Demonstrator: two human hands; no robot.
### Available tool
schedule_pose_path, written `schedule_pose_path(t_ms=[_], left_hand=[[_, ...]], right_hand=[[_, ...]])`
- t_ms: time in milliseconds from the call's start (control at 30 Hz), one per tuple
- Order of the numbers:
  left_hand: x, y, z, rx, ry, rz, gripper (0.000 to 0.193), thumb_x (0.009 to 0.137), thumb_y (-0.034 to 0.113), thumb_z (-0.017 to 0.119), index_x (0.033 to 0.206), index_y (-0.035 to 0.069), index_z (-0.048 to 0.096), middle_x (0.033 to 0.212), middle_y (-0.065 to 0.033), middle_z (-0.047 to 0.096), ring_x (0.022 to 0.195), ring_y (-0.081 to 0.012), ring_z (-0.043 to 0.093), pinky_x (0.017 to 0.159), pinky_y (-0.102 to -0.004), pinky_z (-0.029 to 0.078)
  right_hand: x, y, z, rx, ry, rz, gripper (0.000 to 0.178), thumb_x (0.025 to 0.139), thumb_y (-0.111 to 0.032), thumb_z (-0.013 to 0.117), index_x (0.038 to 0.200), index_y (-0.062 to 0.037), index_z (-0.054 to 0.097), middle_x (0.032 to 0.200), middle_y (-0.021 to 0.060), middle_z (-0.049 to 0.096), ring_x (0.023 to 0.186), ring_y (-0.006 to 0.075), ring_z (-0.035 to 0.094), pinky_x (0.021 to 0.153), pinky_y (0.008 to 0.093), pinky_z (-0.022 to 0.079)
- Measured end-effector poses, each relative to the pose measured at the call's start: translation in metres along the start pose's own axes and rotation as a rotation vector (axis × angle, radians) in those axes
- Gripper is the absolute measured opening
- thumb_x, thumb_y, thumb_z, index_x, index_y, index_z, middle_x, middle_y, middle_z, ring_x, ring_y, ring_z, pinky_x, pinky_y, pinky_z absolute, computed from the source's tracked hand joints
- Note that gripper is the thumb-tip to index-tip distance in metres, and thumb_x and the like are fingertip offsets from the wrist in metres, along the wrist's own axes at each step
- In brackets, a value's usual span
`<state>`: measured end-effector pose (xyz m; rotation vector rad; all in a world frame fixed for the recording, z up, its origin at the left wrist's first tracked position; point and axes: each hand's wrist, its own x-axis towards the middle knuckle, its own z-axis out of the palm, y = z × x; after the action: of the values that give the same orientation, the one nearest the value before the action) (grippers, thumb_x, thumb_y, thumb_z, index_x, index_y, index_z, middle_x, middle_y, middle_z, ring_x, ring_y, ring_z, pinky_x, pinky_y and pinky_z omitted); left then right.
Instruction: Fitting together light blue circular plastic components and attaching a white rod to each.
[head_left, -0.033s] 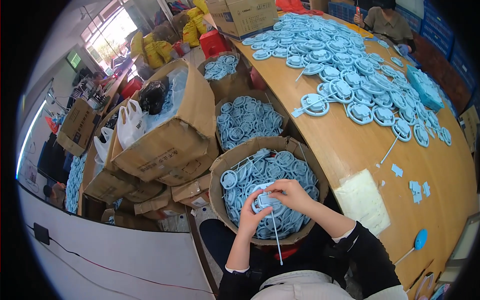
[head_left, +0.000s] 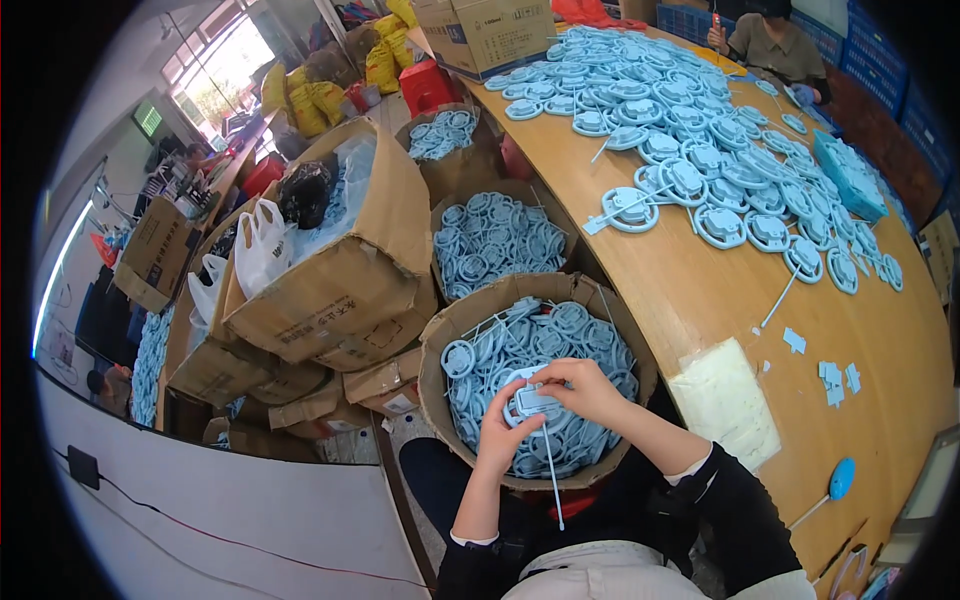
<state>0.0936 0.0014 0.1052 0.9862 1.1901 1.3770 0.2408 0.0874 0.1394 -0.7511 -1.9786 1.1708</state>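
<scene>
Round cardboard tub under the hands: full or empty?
Full: round cardboard tub is heaped to its rim with light-blue plastic rings.

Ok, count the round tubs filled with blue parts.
3. Nearest tub lies under both hands, left hand and right hand, which hold a blue part. Middle tub sits behind it. Far tub stands beyond. Boxes may hide others.

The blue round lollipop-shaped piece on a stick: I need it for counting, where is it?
In the head view, the blue round piece lies alone at the wooden table's near right edge, right of the white pad.
</scene>
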Motion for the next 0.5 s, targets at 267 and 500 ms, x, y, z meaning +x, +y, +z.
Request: schedule_pose_path(t_ms=[267,500], left_hand=[[-0.0018,0.0025,0.0005,-0.008,0.027,0.003,0.059,0.065,-0.003,0.068,0.118,0.002,0.042,0.104,-0.0056,0.048,0.091,-0.0121,0.050,0.074,-0.0246,0.046],[-0.0015,0.0056,0.0014,0.037,0.006,0.011,0.058,0.066,-0.005,0.067,0.117,0.001,0.042,0.104,-0.0056,0.048,0.092,-0.0127,0.050,0.073,-0.0244,0.047]], right_hand=[[-0.0010,-0.0046,0.0006,-0.006,-0.034,-0.055,0.016,0.069,-0.002,0.062,0.085,-0.0039,0.063,0.078,0.0105,0.060,0.067,0.0222,0.058,0.059,0.0286,0.046],[0.0003,-0.0054,-0.0010,-0.003,0.020,-0.086,0.014,0.070,-0.002,0.062,0.083,-0.0030,0.063,0.079,0.0100,0.061,0.070,0.0238,0.058,0.060,0.0298,0.046]])
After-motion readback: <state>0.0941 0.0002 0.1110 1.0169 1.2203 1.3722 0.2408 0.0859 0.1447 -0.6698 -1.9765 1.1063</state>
